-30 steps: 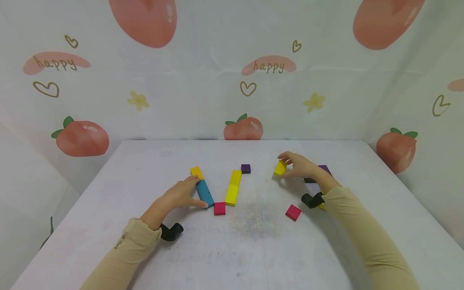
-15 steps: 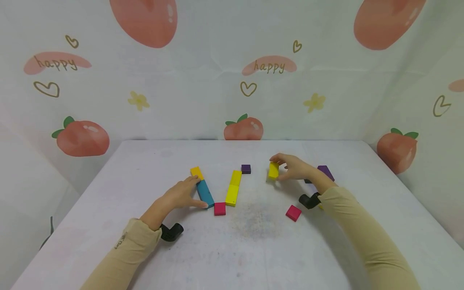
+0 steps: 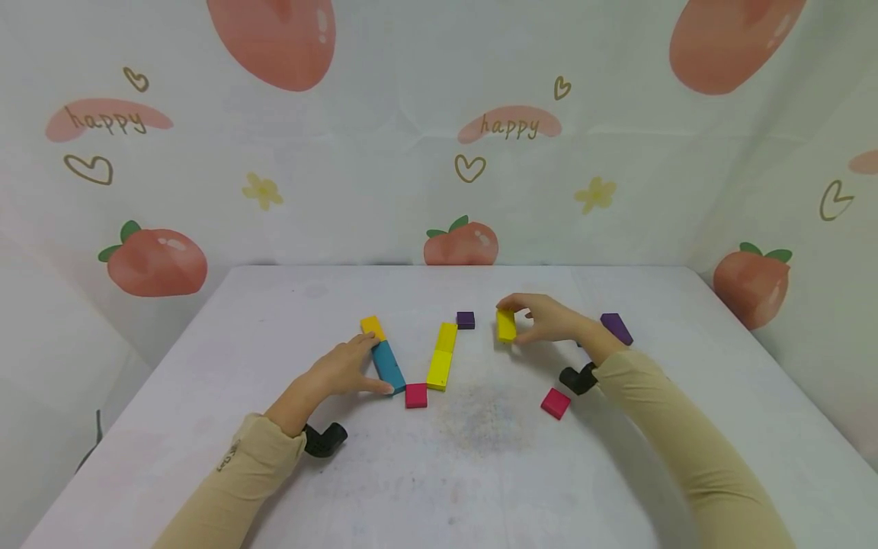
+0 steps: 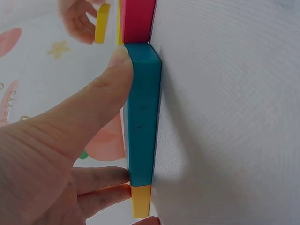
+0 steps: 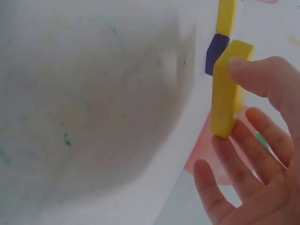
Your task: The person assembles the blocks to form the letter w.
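Observation:
In the head view my left hand rests along a blue block. Its thumb touches the block near the red end, and the fingertips lie by the join with an orange block. A red block stands at the blue block's near end, touching the lower of two yellow blocks laid end to end. A small purple block sits by the upper one. My right hand pinches another yellow block between thumb and fingertips, to the right of the purple block.
Another red block lies on the white table, nearer than my right hand. A long purple block lies behind the right forearm. Black curved pieces stick out from both wrists. A printed cloth hangs behind the table.
My right hand has moved left with the yellow block, toward the small purple block, and the yellow block has turned more upright in the head view. My left hand stays in place.

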A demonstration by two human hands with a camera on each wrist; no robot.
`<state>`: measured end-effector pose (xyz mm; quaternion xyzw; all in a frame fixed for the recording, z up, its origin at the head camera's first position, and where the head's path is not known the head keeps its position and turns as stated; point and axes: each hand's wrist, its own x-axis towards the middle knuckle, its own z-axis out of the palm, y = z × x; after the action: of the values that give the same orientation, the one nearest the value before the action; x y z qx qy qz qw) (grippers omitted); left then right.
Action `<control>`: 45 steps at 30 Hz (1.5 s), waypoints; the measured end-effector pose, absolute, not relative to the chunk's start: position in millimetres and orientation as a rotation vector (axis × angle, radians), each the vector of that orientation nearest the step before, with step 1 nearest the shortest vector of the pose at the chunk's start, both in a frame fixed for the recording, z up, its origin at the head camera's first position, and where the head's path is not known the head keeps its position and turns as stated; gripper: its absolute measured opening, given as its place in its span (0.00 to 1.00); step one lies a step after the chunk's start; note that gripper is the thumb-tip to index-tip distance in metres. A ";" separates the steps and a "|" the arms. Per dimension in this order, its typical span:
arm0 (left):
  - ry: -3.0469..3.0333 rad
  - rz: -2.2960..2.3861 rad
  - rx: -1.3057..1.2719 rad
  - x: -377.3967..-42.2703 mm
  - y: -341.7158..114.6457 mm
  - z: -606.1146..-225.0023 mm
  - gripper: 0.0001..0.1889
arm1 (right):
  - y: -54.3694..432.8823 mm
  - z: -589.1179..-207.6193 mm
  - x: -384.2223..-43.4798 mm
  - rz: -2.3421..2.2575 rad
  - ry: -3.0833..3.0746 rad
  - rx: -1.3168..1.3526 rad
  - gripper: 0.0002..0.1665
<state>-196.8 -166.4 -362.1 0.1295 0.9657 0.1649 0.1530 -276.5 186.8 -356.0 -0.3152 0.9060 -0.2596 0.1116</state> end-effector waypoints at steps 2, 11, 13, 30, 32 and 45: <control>2.769 0.474 0.367 -196.7 -166.4 -361.7 0.49 | 184.3 -355.1 -276.5 -0.748 2.648 -0.938 0.33; 2.775 0.464 0.376 -196.7 -166.5 -362.2 0.49 | 173.8 -355.6 -277.7 -0.673 2.604 -0.971 0.33; 2.775 0.466 0.379 -196.6 -166.5 -361.8 0.49 | 171.2 -355.6 -277.3 -0.654 2.601 -0.967 0.33; 2.773 0.467 0.376 -196.6 -166.1 -360.8 0.49 | 158.8 -353.7 -277.1 -0.578 2.537 -0.991 0.33; 2.776 0.465 0.384 -196.3 -166.1 -360.6 0.49 | 158.2 -353.2 -277.1 -0.577 2.529 -1.007 0.33; 2.776 0.486 0.413 -195.5 -167.7 -361.4 0.49 | 157.5 -353.2 -277.9 -0.579 2.485 -1.083 0.32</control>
<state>-195.5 -167.7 -361.4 0.1434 0.9642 0.1687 0.1462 -277.9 157.5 -353.2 -0.3842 0.8812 -0.2052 0.1837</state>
